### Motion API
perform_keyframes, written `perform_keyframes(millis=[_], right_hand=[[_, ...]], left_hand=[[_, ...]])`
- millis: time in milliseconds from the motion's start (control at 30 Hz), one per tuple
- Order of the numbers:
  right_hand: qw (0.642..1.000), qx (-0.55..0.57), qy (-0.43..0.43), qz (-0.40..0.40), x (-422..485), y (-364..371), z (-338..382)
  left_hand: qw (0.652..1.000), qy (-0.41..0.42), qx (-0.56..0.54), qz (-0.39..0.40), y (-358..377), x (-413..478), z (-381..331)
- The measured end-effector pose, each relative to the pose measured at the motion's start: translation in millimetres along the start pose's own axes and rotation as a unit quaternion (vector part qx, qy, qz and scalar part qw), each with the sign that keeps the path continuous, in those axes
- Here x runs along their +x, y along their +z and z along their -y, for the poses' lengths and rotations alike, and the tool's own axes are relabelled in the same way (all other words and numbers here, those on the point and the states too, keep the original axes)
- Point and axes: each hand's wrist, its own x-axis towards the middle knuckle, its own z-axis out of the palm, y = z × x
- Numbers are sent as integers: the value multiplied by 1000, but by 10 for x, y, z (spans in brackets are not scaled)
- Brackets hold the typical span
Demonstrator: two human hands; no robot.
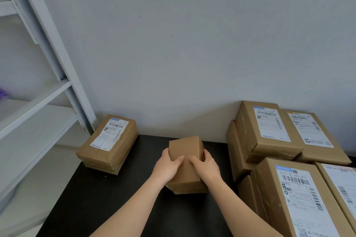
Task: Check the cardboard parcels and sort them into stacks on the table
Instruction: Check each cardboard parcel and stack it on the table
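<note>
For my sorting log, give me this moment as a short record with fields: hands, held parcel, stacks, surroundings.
held parcel: plain cardboard, no label showing, over the middle of the black table
left hand: grips its left side
right hand: grips its right side
left stack: far left corner, label up
right stacks: labelled, by the wall
shelving: white, left of table
</note>
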Motion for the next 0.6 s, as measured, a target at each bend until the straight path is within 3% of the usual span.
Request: perform_keyframes(millis=[233, 600], right_hand=[[1000, -19, 10, 21, 36, 26, -87], [999, -27, 23, 38, 133, 30, -99]], left_hand=[[997, 38, 69, 14, 32, -15, 16], [997, 2, 70, 44, 38, 117, -2]])
